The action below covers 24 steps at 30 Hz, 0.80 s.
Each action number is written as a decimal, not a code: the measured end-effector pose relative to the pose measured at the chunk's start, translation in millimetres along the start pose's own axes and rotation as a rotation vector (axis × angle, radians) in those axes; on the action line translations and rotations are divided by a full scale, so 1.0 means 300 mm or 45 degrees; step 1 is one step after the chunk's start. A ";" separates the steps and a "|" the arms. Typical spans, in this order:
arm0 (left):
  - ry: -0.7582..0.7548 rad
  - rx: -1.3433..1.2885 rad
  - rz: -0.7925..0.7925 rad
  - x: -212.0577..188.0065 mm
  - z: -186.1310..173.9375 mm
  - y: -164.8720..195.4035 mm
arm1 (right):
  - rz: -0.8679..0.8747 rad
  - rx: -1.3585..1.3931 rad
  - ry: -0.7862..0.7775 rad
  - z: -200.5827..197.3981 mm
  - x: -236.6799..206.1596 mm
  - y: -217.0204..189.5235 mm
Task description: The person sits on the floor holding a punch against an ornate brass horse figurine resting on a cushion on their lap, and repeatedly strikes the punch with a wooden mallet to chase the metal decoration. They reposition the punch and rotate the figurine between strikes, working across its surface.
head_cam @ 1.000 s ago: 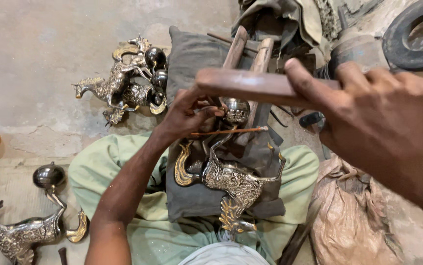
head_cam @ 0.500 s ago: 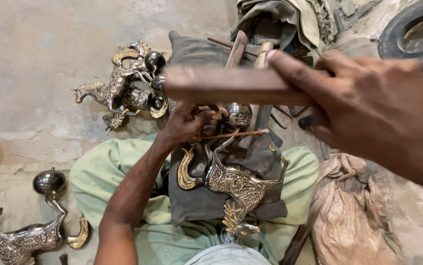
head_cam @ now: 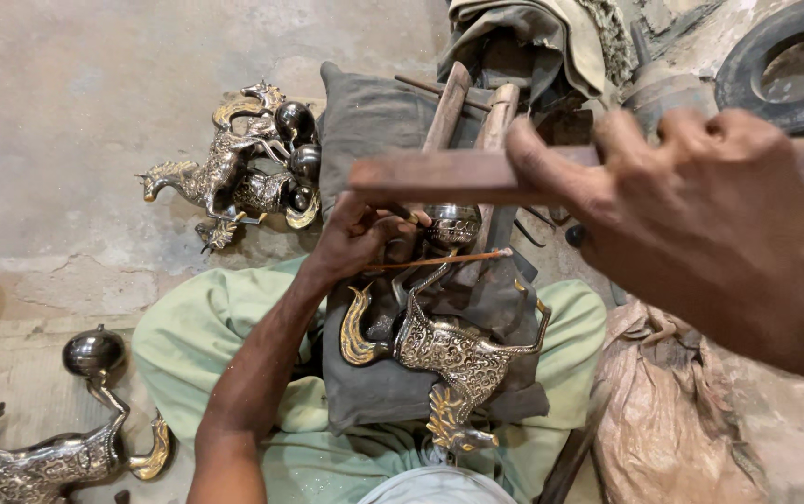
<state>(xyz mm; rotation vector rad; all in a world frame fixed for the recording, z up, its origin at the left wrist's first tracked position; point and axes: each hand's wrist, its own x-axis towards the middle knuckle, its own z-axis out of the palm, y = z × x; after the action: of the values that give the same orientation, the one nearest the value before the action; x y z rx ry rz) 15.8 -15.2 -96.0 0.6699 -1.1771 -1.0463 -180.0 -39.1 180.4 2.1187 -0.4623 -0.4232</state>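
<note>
A wooden stick (head_cam: 477,175) is being gripped by the right hand (head_cam: 701,215), now moved rightward. A thin rod (head_cam: 439,260) is being pinched by the left hand (head_cam: 360,238) fingers against the horse figurine (head_cam: 449,359) lying on the lap.

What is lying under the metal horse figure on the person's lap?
Under the metal horse figure lies a dark grey cloth, spread over the light green clothing on the lap. Whatever lies under the cloth is covered.
</note>
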 end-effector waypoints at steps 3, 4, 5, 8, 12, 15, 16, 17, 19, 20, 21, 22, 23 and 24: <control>-0.129 -0.034 0.121 -0.003 -0.001 -0.001 | 0.012 0.069 -0.016 0.035 -0.011 -0.016; -0.081 -0.028 0.144 -0.001 0.003 -0.001 | 0.019 0.155 -0.006 0.064 -0.018 -0.023; -0.032 -0.017 0.166 0.000 0.001 0.001 | 0.017 0.132 0.040 0.095 -0.042 -0.031; 0.356 0.189 0.150 -0.047 -0.026 0.009 | 0.087 0.377 -0.061 0.226 -0.181 -0.072; 0.631 -0.418 0.017 -0.203 -0.051 0.041 | 0.390 1.642 -0.526 0.434 -0.419 -0.304; 0.662 -0.418 -0.082 -0.339 -0.007 0.035 | 0.425 2.557 -0.772 0.479 -0.588 -0.643; 0.674 -0.367 -0.110 -0.375 0.008 0.030 | 0.390 2.761 -0.902 0.474 -0.633 -0.741; 0.688 -0.318 -0.153 -0.404 0.018 0.024 | 0.435 2.966 -0.852 0.459 -0.671 -0.829; 0.709 -0.272 -0.210 -0.442 0.027 0.010 | 0.544 3.386 -0.770 0.395 -0.719 -0.969; 0.712 -0.243 -0.231 -0.452 0.024 0.005 | 0.503 3.453 -0.764 0.375 -0.715 -1.007; 0.665 -0.280 -0.212 -0.454 0.016 0.004 | 0.457 3.511 -0.736 0.362 -0.698 -1.025; 0.611 -0.317 -0.192 -0.452 0.000 0.009 | 0.415 3.568 -0.698 0.348 -0.677 -1.030; 0.559 -0.359 -0.173 -0.443 -0.014 0.022 | 0.419 3.590 -0.710 0.333 -0.653 -1.025; 0.540 -0.397 -0.166 -0.433 -0.028 0.034 | 0.418 3.608 -0.719 0.322 -0.628 -1.015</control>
<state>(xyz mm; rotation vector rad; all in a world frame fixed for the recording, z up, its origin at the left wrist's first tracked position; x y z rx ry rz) 22.3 106.6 -142.5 0.6842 -0.5946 -1.1008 -338.1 142.4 -101.8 3.9301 -3.0267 0.3765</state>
